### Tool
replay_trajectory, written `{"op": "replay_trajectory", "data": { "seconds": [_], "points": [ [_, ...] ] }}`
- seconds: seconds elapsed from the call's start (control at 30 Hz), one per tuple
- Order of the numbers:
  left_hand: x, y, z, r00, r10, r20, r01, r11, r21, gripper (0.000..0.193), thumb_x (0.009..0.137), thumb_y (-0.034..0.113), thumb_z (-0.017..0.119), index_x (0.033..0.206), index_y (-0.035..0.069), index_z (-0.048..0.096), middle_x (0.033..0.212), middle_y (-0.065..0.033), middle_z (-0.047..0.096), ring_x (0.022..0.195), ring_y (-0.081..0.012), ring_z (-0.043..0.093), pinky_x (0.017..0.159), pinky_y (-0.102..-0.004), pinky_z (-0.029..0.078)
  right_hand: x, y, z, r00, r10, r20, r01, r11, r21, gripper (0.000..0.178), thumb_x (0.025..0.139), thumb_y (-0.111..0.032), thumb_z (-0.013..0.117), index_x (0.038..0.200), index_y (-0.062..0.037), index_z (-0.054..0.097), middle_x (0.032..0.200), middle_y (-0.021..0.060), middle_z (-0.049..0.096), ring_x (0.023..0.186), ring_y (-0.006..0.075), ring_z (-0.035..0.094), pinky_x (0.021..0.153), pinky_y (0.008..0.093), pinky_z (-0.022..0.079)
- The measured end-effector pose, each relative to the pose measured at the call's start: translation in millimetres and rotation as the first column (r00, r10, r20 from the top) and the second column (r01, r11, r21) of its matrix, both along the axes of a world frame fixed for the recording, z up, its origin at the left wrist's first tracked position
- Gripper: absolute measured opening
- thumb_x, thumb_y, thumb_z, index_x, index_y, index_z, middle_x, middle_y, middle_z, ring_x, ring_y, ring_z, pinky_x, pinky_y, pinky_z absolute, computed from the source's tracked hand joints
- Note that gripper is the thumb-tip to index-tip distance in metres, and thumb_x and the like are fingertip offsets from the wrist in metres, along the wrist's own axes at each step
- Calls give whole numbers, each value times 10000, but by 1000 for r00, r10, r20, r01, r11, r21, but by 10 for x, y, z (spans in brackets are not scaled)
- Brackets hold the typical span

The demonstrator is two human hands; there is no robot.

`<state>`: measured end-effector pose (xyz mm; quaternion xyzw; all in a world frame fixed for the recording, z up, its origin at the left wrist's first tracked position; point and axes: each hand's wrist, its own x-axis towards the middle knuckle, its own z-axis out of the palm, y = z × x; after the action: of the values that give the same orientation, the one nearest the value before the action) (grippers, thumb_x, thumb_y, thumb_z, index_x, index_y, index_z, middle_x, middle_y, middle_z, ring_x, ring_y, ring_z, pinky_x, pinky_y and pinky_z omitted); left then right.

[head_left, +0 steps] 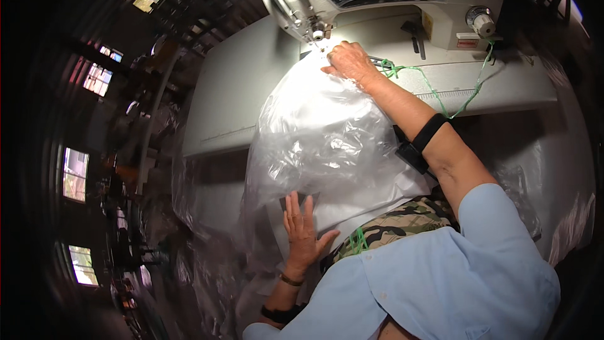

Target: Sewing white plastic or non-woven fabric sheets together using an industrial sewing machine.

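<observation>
A large clear plastic sheet or bag (314, 132), crinkled and shiny, hangs from the sewing machine's needle area over the table's front edge toward my lap. My right hand (350, 62) is closed at its upper end, just right of the needle and presser foot (319, 41); the fingertips are partly hidden, and the plastic bunches beneath them. Lower down, my left hand (302, 230) lies against the plastic's near part, fingers stretched and thumb apart, gripping nothing. Whiter layers (352, 217) of the material spread beside it over my camouflage-patterned lap.
The white sewing machine (402, 0) has a lit display and a handwheel (481, 22) at right. Green cord (428, 85) trails from it across the table (229, 82). Dark small tools (414, 34) lie under the arm. More plastic (195, 201) hangs at left.
</observation>
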<state>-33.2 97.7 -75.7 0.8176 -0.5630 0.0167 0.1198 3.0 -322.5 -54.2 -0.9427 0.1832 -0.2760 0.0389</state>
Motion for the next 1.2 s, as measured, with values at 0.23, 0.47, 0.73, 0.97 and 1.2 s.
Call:
{"op": "replay_trajectory", "data": {
  "seconds": [0.23, 0.47, 0.73, 0.97, 1.2],
  "points": [
    [163, 12, -853, 739, 281, -612, -393, 918, -53, 956, 738, 117, 788, 1502, -9, 227, 1451, -301, 383, 1348, -459, 385, 1077, -437, 387, -81, -46, -33, 981, 59, 186, -62, 998, 12, 230, 853, -321, 696, 911, -101, 724, 897, 82, 703, 939, 257, 645, 806, 400, 513],
    [474, -17, -814, 332, -97, -938, -182, 969, -164, 796, 835, 109, 721, 1490, -9, 283, 1412, -187, 485, 1282, -252, 495, 1045, -324, 421, -777, 140, 223, 858, 171, 484, -134, 985, -110, 111, 888, -175, 641, 943, -82, 669, 914, 87, 672, 902, 283, 618, 806, 386, 486],
    [559, -682, -879, 16, -123, -992, -745, 661, -94, 185, 971, 121, 581, 1126, 28, 624, 992, -69, 685, 874, -156, 661, 761, -296, 548, -1488, 1399, -138, 677, 567, 469, -559, 811, -173, 197, 847, -210, 733, 867, -73, 593, 779, 71, 612, 687, 249, 585, 655, 361, 463],
    [508, 288, 209, 230, -394, -890, -820, 414, -395, 64, 995, 127, 560, 955, 78, 568, 757, 29, 569, 615, -51, 539, 477, -201, 435, -1655, 1479, -435, 695, 575, 433, -634, 773, -9, 304, 835, -273, 753, 970, -47, 600, 826, 77, 638, 690, 246, 603, 629, 359, 463],
    [118, 1726, 504, 407, -193, -893, -845, 292, -448, 198, 1021, 197, 509, 880, 60, 535, 647, -5, 531, 480, -100, 490, 472, -237, 412, -1564, 1595, -372, 747, 598, 291, -665, 657, 355, 260, 844, -241, 738, 962, -33, 636, 795, 95, 634, 709, 281, 616, 655, 362, 484]
  ]
}}
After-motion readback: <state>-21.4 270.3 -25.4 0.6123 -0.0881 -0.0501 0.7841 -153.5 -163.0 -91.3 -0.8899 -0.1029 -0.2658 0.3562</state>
